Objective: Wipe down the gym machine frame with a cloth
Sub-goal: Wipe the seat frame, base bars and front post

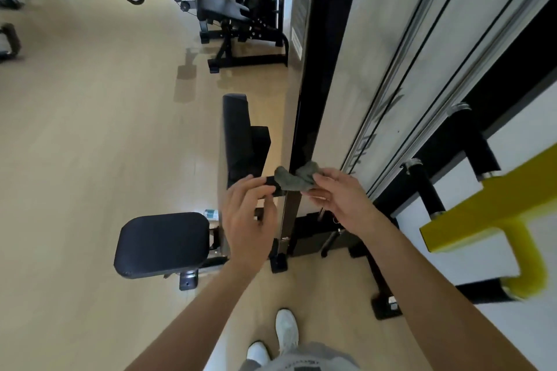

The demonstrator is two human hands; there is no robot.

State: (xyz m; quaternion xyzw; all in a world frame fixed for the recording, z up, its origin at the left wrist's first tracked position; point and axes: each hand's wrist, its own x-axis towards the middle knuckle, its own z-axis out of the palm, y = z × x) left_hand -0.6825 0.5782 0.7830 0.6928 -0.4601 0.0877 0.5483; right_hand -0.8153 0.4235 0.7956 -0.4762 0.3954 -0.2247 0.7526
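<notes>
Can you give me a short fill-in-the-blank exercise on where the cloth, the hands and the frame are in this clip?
1. The crumpled grey cloth is held by the ____ hand.
2. The cloth is draped around the tall ____ upright post of the machine frame.
3. The left hand is ____, holding nothing.
4. The padded black seat lies to the ____ of both hands.

Missing words: right; black; open; left

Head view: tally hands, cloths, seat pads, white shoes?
Hands: 2 (left hand, right hand)
Cloth: 1 (grey cloth)
Seat pad: 1 (black seat pad)
White shoes: 2 ()
Total: 6
</notes>
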